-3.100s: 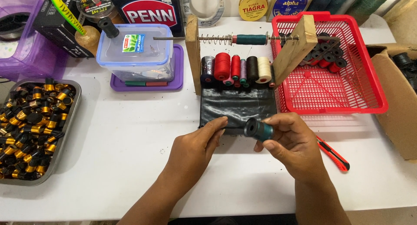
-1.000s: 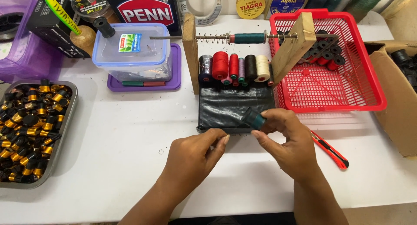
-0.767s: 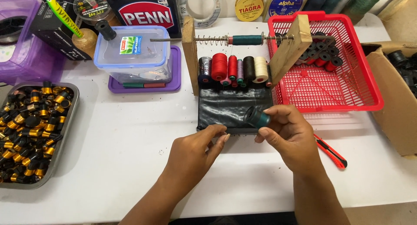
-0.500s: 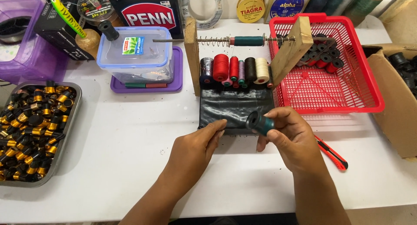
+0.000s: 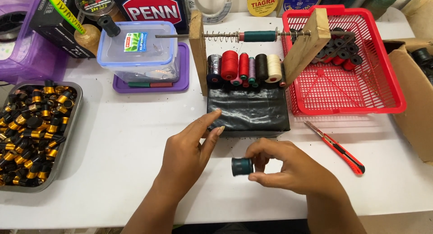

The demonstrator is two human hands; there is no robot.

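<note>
My right hand (image 5: 288, 166) grips a small dark teal spool (image 5: 242, 166) by its side, low over the white table (image 5: 122, 143) in front of the black-wrapped base (image 5: 248, 112) of a wooden winding jig. My left hand (image 5: 189, 155) hovers just left of the spool with fingers spread and pointing at the base's near left corner; it holds nothing. On the jig, several thread spools (image 5: 246, 68) in red, black, cream and teal stand in a row, under a metal rod (image 5: 252, 35) with a spring and a teal sleeve.
A metal tray (image 5: 67, 139) of black-and-gold spools sits at the left. A red basket (image 5: 361, 80) with black spools stands at the right, a red utility knife (image 5: 336, 147) before it. A clear lidded box (image 5: 137, 51) on a purple lid, a cardboard box (image 5: 412, 98) at far right.
My right hand has drawn the teal spool back from the black base, down toward me. My left hand has opened its fingers and stayed beside it.
</note>
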